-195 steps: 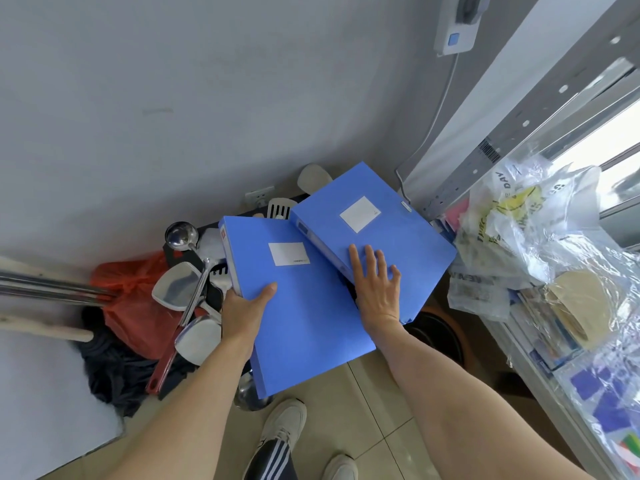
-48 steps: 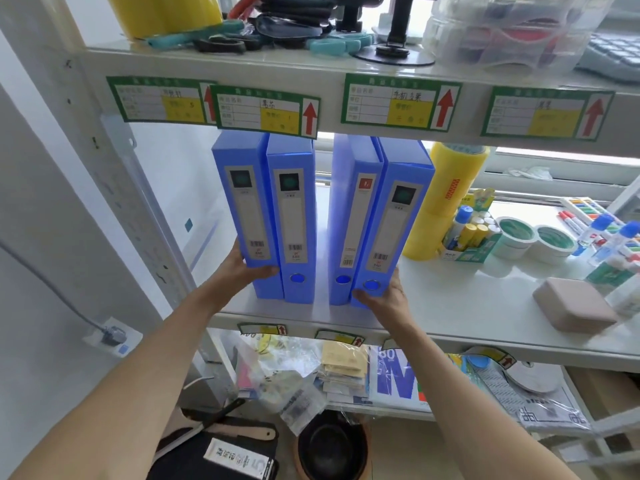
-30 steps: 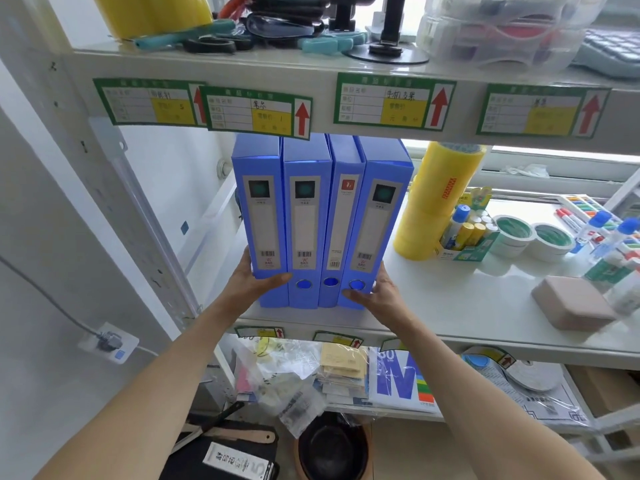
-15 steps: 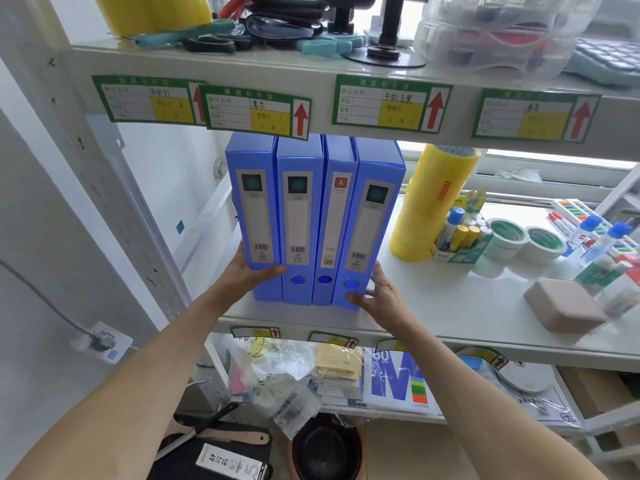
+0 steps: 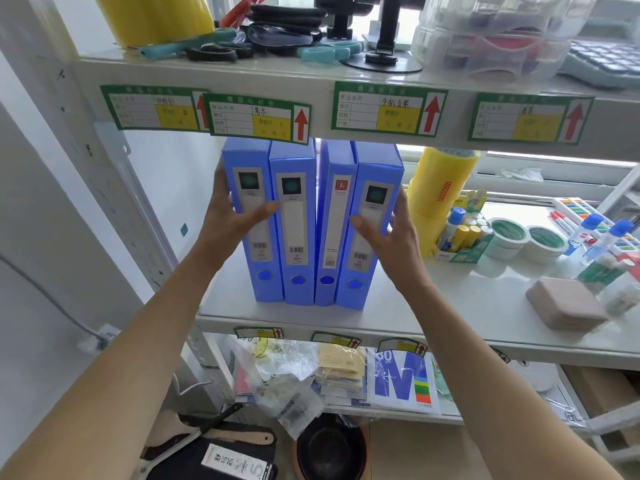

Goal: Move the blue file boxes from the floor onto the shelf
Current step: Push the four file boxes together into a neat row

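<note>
Left hand [image 5: 231,216] open, fingers spread; palm against the outer side of the leftmost file box [image 5: 254,220], thumb laid across its spine label. Right hand [image 5: 389,233] likewise open; thumb on the spine of the rightmost file box [image 5: 369,230], fingers wrapped round its outer side. Not a closed grip on either: pressing inward from both sides.

Between the hands: four blue file boxes standing upright, side by side, spines outward, on the middle shelf [image 5: 433,317]. Second box [image 5: 294,220] touching the leftmost; third box [image 5: 334,220] touching the rightmost; narrow gap visible between second and third near the top. Rightmost leaning slightly left at the base.

Spine labels: white strips with a dark green square at the top on three boxes, a red square on the third; barcodes low on each; round finger hole near each base. Print too small to read.

Green-bordered tags [image 5: 258,117] on the upper shelf edge above the hands, each with yellow field and red up-arrow; handwriting illegible, digits "5" and "1" discernible.

Just beyond the right hand: stacked yellow tape rolls [image 5: 440,181], touching or nearly touching the fingers; cannot tell which.
</note>
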{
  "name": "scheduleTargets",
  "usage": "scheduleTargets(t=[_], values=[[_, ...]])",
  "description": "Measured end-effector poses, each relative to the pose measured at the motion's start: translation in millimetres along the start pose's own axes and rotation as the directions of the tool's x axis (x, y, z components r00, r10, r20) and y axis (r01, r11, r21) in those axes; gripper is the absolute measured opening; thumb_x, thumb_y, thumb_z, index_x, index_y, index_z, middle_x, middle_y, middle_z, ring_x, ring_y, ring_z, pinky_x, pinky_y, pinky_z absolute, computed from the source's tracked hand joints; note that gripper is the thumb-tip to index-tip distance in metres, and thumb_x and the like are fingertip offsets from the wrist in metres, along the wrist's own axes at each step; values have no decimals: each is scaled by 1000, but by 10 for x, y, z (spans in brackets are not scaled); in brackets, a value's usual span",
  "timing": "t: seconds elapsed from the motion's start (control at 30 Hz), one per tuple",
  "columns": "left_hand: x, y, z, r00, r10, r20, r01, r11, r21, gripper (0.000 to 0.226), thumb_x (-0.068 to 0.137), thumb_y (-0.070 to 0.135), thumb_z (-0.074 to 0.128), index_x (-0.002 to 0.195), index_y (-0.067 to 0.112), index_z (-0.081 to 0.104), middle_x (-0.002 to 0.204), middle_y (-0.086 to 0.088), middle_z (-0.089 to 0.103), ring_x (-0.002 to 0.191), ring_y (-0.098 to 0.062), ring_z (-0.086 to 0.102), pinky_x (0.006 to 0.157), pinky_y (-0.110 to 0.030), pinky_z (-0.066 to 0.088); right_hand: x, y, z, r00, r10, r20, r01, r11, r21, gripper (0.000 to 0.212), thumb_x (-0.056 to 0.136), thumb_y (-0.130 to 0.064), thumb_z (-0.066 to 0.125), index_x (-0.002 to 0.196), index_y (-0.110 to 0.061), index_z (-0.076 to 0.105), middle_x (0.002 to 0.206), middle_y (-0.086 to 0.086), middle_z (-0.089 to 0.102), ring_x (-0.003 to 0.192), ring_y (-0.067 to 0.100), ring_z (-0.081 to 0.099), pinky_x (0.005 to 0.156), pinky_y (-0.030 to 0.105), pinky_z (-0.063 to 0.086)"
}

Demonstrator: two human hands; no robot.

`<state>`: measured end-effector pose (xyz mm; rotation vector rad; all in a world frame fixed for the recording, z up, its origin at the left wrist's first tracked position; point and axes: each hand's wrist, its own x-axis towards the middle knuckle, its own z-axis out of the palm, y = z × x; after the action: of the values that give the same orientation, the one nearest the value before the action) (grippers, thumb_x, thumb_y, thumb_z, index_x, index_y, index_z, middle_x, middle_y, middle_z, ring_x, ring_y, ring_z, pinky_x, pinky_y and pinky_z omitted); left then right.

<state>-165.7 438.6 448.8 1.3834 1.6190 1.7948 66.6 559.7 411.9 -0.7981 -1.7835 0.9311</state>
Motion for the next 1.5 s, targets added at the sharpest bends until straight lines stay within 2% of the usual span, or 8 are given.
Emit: scheduleTargets(t=[0.13,0.27,0.4,0.6,0.73,1.03,1.33,1.5], values=[[38,-26,75,998,-38,43,37,999,18,74,83,12,75,145,14,35,128,-3,63,108,-7,69,77,-27,62,-5,-51,20,1000,21,1,-21,1000,-11,88,81,-61,68,152,-26,28,130,-6,63,120,23,63,85,60,57],[48,-14,107,998,-44,42,43,998,35,76,83,12,76,145,14,34,125,1,64,105,-3,69,70,-19,59,-16,-24,-12,1000,24,-16,-24,1000,-15,82,84,-51,69,152,-27,29,128,-6,64,119,23,64,83,59,58],[37,-13,103,998,-51,28,50,998,43,73,83,15,76,144,16,35,126,2,64,105,-2,69,71,-18,59,-7,-8,-42,999,30,-13,-30,1000,-4,82,87,-43,71,153,-28,25,130,-7,62,124,22,61,84,60,58],[42,8,74,997,-64,37,61,997,56,70,83,15,76,142,14,38,126,-2,65,108,-11,70,79,-29,62,-2,-43,-55,998,63,5,-63,998,-6,94,77,-64,70,152,-31,25,136,-6,59,128,23,58,86,60,57],[37,27,56,998,-60,36,57,996,65,71,83,17,76,142,13,36,127,-4,64,110,-15,69,82,-35,61,-6,-54,-82,998,64,8,-64,998,16,96,76,-64,72,153,-35,23,141,-4,55,131,22,56,87,59,57],[-19,43,34,999,-28,-20,30,997,71,73,84,18,75,144,14,33,130,-4,61,112,-14,67,81,-32,61,-63,-121,-113,998,69,-5,-69,997,25,102,71,-70,72,154,-39,20,149,-3,46,137,17,49,91,58,56],[-70,43,15,997,-13,-79,20,996,89,79,86,16,73,150,14,27,129,10,55,104,14,62,74,-13,58,-110,-162,-105,998,65,-26,-64,998,21,93,76,-59,72,152,-37,23,148,-2,47,136,19,49,91,61,55],[-79,45,5,997,-14,-81,21,995,94,82,87,14,72,153,15,23,143,1,48,103,21,58,70,-7,54,-128,-185,-113,997,70,-29,-69,997,23,94,76,-61,71,153,-36,22,149,-2,46,136,20,49,91,61,55]])
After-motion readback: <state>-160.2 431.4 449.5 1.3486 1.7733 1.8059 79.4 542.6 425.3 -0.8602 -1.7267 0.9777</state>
